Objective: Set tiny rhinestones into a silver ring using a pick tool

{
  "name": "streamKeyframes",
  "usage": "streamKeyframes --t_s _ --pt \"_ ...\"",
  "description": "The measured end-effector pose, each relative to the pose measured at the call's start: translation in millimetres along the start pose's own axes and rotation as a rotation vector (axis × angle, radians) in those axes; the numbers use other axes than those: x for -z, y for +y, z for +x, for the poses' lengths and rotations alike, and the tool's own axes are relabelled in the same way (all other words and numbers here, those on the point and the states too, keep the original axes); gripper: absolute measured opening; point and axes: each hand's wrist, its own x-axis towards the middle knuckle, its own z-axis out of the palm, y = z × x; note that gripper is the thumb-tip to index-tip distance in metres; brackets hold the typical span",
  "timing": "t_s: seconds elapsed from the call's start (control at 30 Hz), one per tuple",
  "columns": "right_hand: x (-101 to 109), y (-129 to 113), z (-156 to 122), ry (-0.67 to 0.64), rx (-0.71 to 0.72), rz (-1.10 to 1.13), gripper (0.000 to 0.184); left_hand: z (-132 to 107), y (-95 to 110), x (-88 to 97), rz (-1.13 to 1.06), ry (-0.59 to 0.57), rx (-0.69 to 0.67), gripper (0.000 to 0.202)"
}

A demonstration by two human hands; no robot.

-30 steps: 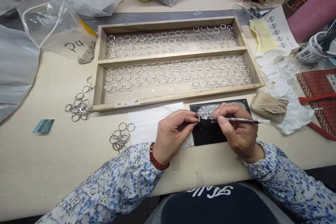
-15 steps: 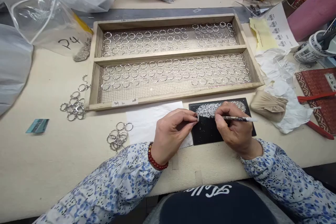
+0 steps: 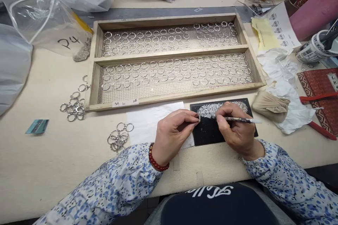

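Note:
My left hand pinches a small silver ring between thumb and fingertips, at the left edge of a black board. My right hand is closed round a thin pen-like tool, its dark tip pointing left at the board. A layer of tiny glittering stones covers the board's upper part, with a few specks scattered lower down. Left of my left hand lies a loose pile of silver rings. A white paper sheet is partly under my left hand.
Behind my hands stands a wooden-framed mesh tray with rows of silver rings. More rings lie by its left corner. At right are a beige cloth bundle, crumpled tissue, red-handled pliers and a white tub.
My right hand's tool has tilted very slightly, its rear end shifting a little to the right. My left hand keeps its pinch on the ring in the same place.

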Motion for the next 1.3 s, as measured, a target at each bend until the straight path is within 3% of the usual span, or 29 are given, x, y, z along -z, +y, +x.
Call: streamKeyframes --t_s 0.27,1.3 --pt "-4.2 -7.3 -1.7 0.078 -0.029 0.289 0.012 -0.8 -1.9 0.8 0.000 -0.001 -0.007 0.013" --pt "-3.5 -8.9 -1.0 0.054 -0.047 0.275 0.011 -0.8 -3.6 -0.4 0.007 -0.009 -0.034 0.011"
